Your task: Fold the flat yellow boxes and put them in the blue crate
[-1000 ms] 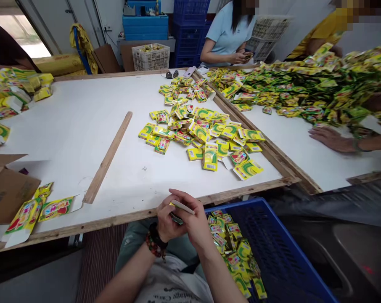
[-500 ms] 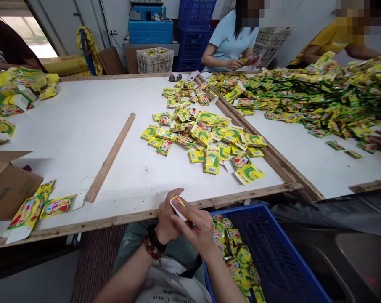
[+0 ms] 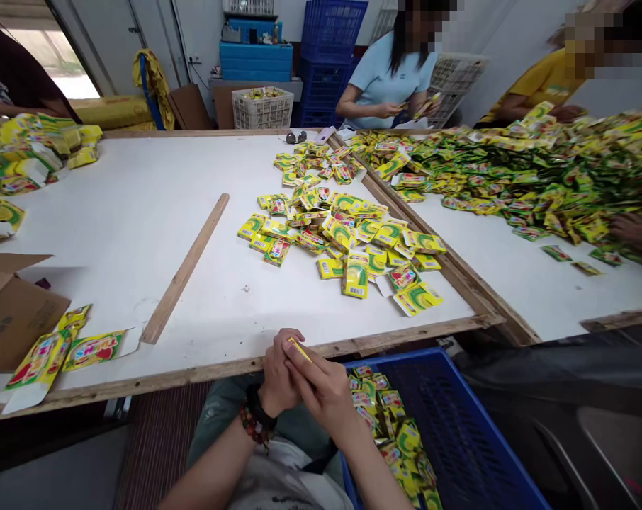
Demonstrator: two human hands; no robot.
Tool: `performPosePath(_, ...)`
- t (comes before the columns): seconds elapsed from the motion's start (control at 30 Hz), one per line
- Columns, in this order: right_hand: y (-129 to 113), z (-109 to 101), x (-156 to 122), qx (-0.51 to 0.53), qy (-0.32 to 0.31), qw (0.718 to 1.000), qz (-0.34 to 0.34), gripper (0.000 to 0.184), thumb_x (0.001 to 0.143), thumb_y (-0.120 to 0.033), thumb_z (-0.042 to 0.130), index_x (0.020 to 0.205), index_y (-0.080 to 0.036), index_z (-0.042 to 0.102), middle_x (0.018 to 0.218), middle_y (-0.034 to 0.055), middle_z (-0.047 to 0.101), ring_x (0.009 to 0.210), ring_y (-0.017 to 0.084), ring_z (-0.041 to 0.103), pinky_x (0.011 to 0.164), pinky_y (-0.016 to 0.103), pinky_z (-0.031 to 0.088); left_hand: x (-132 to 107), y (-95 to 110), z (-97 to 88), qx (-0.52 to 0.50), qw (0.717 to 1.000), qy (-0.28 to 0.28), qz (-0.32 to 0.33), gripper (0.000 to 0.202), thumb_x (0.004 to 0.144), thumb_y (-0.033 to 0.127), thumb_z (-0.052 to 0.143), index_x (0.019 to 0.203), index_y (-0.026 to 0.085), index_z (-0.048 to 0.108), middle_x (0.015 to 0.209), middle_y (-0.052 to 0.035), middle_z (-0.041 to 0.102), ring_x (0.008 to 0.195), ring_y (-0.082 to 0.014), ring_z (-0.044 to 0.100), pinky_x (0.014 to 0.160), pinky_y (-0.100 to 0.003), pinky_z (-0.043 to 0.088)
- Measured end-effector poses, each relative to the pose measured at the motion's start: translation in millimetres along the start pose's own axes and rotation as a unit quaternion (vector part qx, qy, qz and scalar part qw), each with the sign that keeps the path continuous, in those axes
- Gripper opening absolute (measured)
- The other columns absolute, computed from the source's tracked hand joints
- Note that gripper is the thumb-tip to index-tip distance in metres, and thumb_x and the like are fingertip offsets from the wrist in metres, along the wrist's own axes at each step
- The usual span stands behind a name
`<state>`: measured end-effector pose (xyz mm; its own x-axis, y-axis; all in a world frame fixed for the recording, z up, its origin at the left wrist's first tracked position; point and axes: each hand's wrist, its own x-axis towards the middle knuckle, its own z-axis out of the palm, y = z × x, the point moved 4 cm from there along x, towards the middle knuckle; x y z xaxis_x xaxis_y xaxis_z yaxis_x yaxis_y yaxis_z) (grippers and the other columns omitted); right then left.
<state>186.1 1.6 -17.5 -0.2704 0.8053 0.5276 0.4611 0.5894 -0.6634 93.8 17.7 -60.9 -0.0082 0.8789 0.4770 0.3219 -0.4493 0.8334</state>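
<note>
Your left hand (image 3: 278,374) and right hand (image 3: 324,388) meet just in front of the table's near wooden edge, both closed around one small yellow carton (image 3: 300,349). Your fingers pinch it between them, with only a narrow yellow strip showing; your palms hide the rest. A beaded bracelet (image 3: 253,427) circles your left wrist. Below your right forearm, a blue plastic crate (image 3: 462,418) holds yellow-and-green packets along its near-left side. Ahead of you on the white tabletop (image 3: 124,191), a loose pile of yellow cartons (image 3: 356,275) lies against the wooden divider (image 3: 427,223), and a large heap of packets (image 3: 538,173) spreads beyond it. To your left lie a wooden strip (image 3: 186,269), flattened printed cartons (image 3: 93,350) and an open cardboard box (image 3: 20,326). Across the table, a co-worker in light blue (image 3: 387,74) holds packets in both hands.
</note>
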Motion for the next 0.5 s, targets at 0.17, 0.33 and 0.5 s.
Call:
performPosePath(0.17, 2.1, -34.3, -17.9, -0.113, -0.045, 0.984, 0.132, 0.035, 0.095, -0.023, 0.041, 0.119, -0.019, 0.066, 0.094, 0.0125, 0.076, 0.075, 0.019, 0.073, 0.062, 0.026, 0.056, 0.1, 2.5, 3.6, -0.041, 0.993, -0.097, 0.046, 0.054, 0.083, 0.047, 0.055, 0.126, 0.019, 0.038, 0.116, -0.0131, 0.054, 0.104, -0.0250, 0.056, 0.081, -0.038, 0.050)
performPosePath(0.33, 54.9, -93.7, -19.3, -0.376, -0.125, 0.830, 0.393, 0.044, 0.088, -0.048, 0.050, 0.110, -0.016, 0.071, 0.084, 0.0181, 0.075, 0.079, 0.035, 0.071, 0.068, 0.042, 0.053, 3.3, 2.0, 7.9, -0.065, 0.988, -0.137, -0.023, 0.034, 0.088, 0.041, 0.051, 0.115, 0.021, 0.049, 0.108, -0.0101, 0.058, 0.092, -0.0211, 0.058, 0.078, -0.036, 0.051)
performPosePath(0.5, 137.7, -84.0, 41.8, -0.228, 0.052, 0.886, 0.400, 0.074, 0.080, -0.036, 0.062, 0.140, -0.001, 0.038, 0.143, 0.0313, 0.039, 0.134, 0.041, 0.033, 0.105, 0.053, 0.029, 8.7, -7.4, 7.1, -0.097, 0.981, -0.070, -0.152, 0.023, 0.094, 0.037, 0.043, 0.099, 0.019, 0.057, 0.096, -0.0073, 0.063, 0.087, -0.0181, 0.061, 0.077, -0.032, 0.052)
